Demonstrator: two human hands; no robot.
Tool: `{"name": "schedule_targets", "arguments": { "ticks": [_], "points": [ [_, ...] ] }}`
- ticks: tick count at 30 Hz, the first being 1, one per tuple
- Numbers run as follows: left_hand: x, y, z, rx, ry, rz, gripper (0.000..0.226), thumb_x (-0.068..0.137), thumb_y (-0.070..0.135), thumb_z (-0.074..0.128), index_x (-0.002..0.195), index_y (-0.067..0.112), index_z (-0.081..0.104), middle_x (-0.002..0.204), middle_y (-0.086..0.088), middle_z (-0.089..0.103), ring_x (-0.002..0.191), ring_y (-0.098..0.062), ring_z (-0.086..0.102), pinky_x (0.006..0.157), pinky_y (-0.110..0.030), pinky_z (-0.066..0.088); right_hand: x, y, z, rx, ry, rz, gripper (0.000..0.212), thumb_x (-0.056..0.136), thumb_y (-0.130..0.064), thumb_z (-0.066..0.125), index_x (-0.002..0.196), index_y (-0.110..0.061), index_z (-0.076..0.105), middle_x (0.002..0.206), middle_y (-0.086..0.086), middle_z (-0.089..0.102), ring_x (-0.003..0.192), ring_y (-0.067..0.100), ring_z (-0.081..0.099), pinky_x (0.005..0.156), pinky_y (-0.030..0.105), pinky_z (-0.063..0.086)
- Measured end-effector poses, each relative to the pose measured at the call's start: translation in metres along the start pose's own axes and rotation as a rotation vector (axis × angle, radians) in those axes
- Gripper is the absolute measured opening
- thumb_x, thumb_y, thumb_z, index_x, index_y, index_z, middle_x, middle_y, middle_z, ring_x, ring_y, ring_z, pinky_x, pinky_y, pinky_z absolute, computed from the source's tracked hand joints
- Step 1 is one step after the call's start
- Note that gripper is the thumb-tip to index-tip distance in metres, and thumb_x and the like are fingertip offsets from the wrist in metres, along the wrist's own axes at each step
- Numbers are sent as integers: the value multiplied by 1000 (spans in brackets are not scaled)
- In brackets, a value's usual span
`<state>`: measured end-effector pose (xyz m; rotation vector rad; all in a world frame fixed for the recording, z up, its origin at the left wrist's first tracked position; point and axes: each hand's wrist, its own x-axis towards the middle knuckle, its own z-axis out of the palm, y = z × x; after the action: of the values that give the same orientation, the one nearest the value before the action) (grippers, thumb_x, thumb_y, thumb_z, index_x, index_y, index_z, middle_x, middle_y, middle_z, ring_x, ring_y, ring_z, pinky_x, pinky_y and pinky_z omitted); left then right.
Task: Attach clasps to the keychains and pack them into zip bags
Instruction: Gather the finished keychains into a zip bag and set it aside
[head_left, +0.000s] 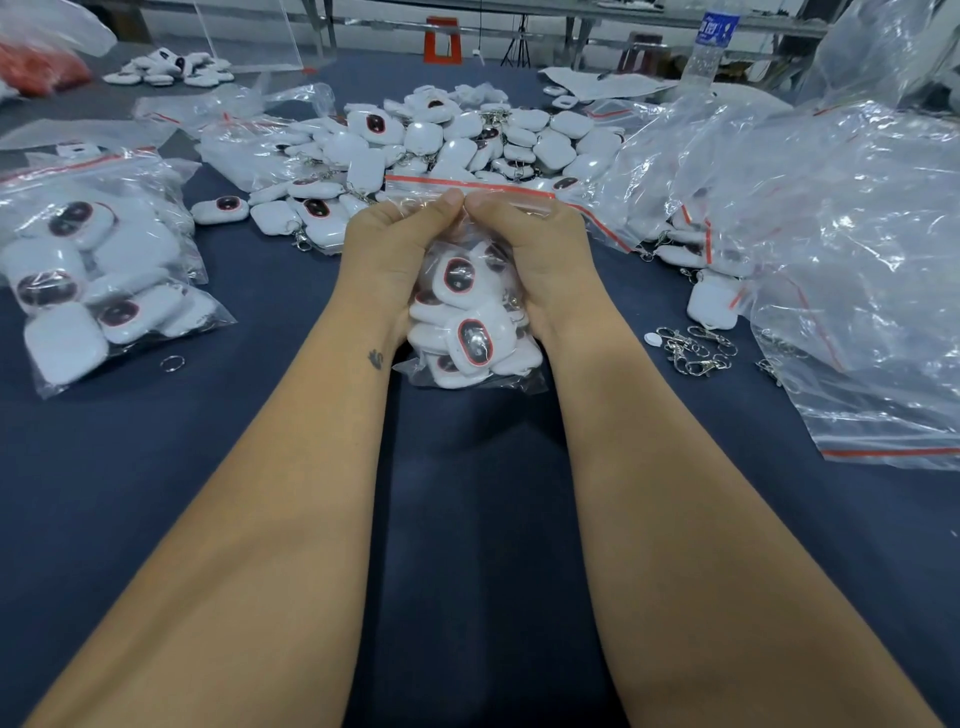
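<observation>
A clear zip bag (467, 332) stuffed with white keychains stands upright on the dark blue table at the centre. My left hand (384, 244) and my right hand (535, 244) grip its neck from either side, thumbs meeting just below its red zip strip (467, 186). Behind the bag lies a big heap of loose white keychains (447, 140) with dark oval windows. A small pile of loose metal clasps (696, 351) rests on the table to the right of my right wrist.
A filled zip bag (98, 270) lies at the left, a lone split ring (172, 362) beside it. Empty zip bags (852, 270) are piled at the right. A water bottle (711, 47) stands at the back right, more keychains (171, 67) at the back left.
</observation>
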<state>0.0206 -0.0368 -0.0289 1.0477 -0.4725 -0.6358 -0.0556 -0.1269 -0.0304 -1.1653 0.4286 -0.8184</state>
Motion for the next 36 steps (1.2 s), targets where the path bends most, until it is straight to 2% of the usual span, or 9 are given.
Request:
{"name": "schedule_targets", "arguments": {
  "ticks": [5,11,17,22,25,27,31,34,36],
  "points": [
    [-3,2,-1,-52,-59,-29,9,88,4,67,84,-3,68,71,-14,72,62,-24,69,60,-31,57,2,1,-1,-17,-26,-24,3,82,2,71,80,0,71,84,24,70,80,36,68,86,59,55],
    [1,1,-2,161,103,34,17,93,13,66,76,7,68,63,-4,71,56,-16,67,53,-24,53,4,0,1,-17,1,18,16,87,-1,67,72,-7,68,70,14,68,69,28,64,77,44,54],
    [4,2,-2,99,158,5,24,91,17,67,69,9,68,71,-10,68,67,-26,63,76,-40,55,3,1,-4,1,37,-8,9,88,-1,67,79,-3,68,79,17,66,80,30,61,85,50,54],
    [3,5,0,-279,124,-167,35,101,28,46,85,4,65,71,-14,72,61,-29,71,52,-35,57,7,1,-4,-107,126,3,26,92,-11,66,67,-6,63,61,4,62,61,19,56,71,34,49],
    [6,2,-2,-98,213,-94,30,100,23,53,80,5,67,75,-16,73,68,-31,71,66,-46,61,8,1,-4,-84,154,5,29,94,-15,63,67,-9,65,60,0,63,59,14,57,71,30,49],
    [9,1,-4,-9,288,-20,26,97,16,60,74,7,67,65,-9,71,60,-23,68,65,-38,61,8,1,-4,-71,162,-3,27,94,-15,63,69,-8,67,62,1,63,61,14,57,73,31,49],
    [10,-1,-8,86,318,64,24,98,15,59,76,8,64,63,-4,69,35,-1,51,38,-12,39,8,2,-5,-88,147,-22,26,94,-15,64,70,-10,70,65,1,66,63,13,60,77,31,52],
    [11,-2,-8,22,291,75,23,100,18,56,81,7,64,77,-10,67,43,-6,57,45,-16,46,10,3,-5,-109,131,-35,25,95,-18,63,72,-11,71,67,1,68,65,13,62,78,32,54],
    [12,0,-7,-111,259,61,25,100,21,55,80,7,63,78,-11,67,61,-16,64,67,-29,59,9,3,-5,-110,85,-12,21,93,-20,66,76,-11,72,77,7,69,76,21,63,90,42,53]
  ]
}}
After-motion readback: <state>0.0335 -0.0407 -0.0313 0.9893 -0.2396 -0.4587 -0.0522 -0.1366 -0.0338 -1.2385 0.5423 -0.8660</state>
